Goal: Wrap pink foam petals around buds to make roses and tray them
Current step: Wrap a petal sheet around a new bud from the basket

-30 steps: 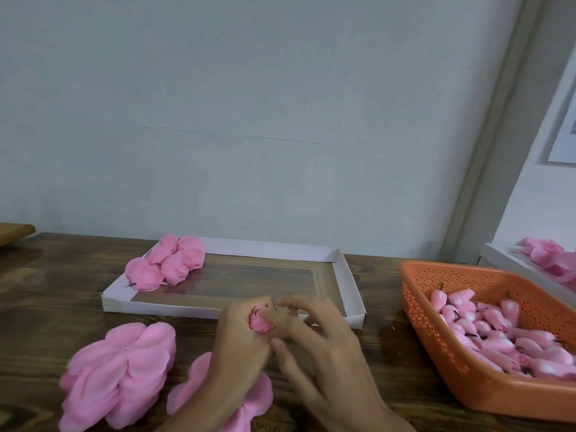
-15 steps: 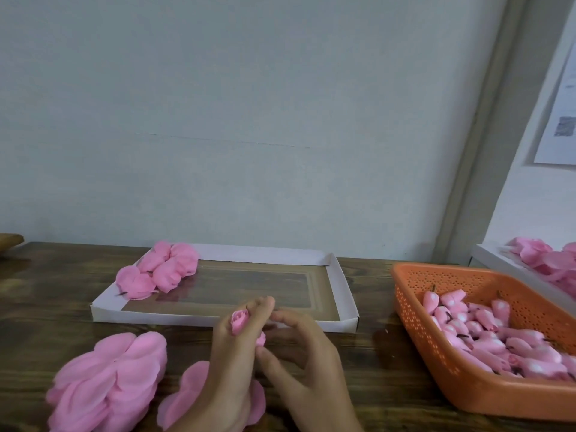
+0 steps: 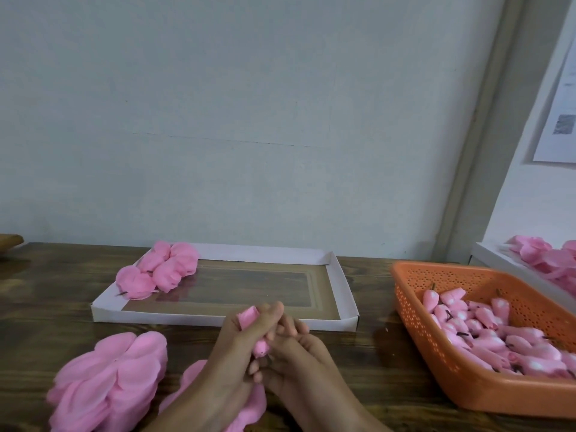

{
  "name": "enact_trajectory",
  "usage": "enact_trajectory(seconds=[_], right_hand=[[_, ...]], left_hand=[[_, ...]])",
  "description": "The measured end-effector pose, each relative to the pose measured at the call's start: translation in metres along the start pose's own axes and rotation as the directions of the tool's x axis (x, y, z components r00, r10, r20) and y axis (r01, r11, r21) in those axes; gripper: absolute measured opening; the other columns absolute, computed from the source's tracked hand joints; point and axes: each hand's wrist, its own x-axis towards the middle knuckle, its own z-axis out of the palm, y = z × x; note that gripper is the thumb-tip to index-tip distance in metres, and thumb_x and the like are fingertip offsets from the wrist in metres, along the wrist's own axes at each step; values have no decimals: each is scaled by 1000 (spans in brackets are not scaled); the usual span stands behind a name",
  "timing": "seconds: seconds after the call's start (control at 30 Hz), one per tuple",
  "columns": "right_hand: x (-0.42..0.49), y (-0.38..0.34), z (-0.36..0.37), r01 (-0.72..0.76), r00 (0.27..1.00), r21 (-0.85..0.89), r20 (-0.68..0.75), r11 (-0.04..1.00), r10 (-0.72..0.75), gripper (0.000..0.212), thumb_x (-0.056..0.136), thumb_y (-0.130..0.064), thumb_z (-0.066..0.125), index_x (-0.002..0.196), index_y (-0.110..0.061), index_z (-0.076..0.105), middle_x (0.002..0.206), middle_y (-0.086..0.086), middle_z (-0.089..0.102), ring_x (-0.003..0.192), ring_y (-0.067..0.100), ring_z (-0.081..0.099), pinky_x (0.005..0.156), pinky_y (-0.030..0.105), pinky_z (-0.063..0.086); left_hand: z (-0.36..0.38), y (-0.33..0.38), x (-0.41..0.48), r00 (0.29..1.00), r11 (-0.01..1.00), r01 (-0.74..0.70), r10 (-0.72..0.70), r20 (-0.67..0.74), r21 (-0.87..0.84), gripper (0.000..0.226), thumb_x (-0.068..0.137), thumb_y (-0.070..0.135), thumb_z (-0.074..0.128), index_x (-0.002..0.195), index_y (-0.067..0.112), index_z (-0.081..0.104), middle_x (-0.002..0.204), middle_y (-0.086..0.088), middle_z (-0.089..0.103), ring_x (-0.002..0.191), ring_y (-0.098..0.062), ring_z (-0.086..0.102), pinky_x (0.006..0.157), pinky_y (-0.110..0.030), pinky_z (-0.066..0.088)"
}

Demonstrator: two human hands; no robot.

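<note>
Left hand is clenched round the bud, its pink tip poking out above the fingers. Right hand curls in, pinching the lower end. Both hover just off the near edge of the white tray, with finished roses bunched in its far-left corner. Petal stack sits by the table's near-left edge, orange basket of spare buds at the right edge.

Tilted pink bud before tray
</note>
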Motion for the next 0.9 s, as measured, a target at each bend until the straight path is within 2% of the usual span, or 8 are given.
enact_trajectory(seconds=[0.23,0.37,0.43,0.5,0.6,0.73,0.8,0.9], right_hand=[[1,12,0,129,991,-35,24,991,-128,36,93,-4,66,129,-1,69,116,23,73,106,32,70,82,37,59],[5,12,-4,61,998,-97,1,993,-62,38,90,-27,69,118,-3,76,95,22,70,81,26,67,70,32,56],[4,10,-6,50,999,-208,8,977,-49,33,87,-43,76,106,-17,82,85,14,72,77,23,69,70,32,56],[1,10,-9,81,996,-348,-15,934,-91,29,88,-51,71,107,-30,80,100,4,79,95,21,74,83,34,57],[0,17,-11,186,978,-377,-18,908,-208,23,101,-25,63,122,-29,72,123,7,76,120,23,70,101,41,57],[-1,15,-9,269,958,-368,5,890,-287,25,99,-15,63,121,-22,74,108,12,79,101,25,76,85,36,61],[-1,13,-6,217,973,-386,9,897,-231,19,98,-26,62,106,-27,79,88,7,77,83,21,73,76,32,58],[-4,16,-8,132,980,-594,-40,793,-193,24,96,-51,59,93,-34,76,81,0,75,81,12,73,78,35,57]], left_hand=[[3,-4,1,986,989,-47,69,-152,142,46,72,49,82,66,6,65,86,-19,74,103,-32,77,63,-35,57],[6,1,0,994,991,-63,73,-78,114,49,70,41,81,56,3,54,72,-23,59,84,-31,76,43,-19,47],[7,2,-2,995,992,-67,74,-60,106,55,70,40,81,56,-2,49,73,-31,59,73,-26,74,36,-15,41],[8,-1,-2,995,990,-75,82,-58,117,64,70,41,81,60,-10,43,81,-43,60,72,-24,74,41,-18,47],[5,-4,1,987,978,-129,142,-70,164,71,74,41,81,71,-21,46,94,-40,69,96,-32,77,64,-29,58],[3,-4,2,983,975,-158,170,-68,154,44,78,38,81,53,9,58,76,-19,71,101,-39,76,65,-37,60],[2,-4,2,989,983,-134,140,-48,124,50,80,39,80,50,14,48,65,-17,62,95,-42,76,54,-29,50],[-1,-5,3,992,983,-122,126,-22,136,58,83,49,77,48,14,46,59,-18,59,81,-41,74,63,-37,44]])
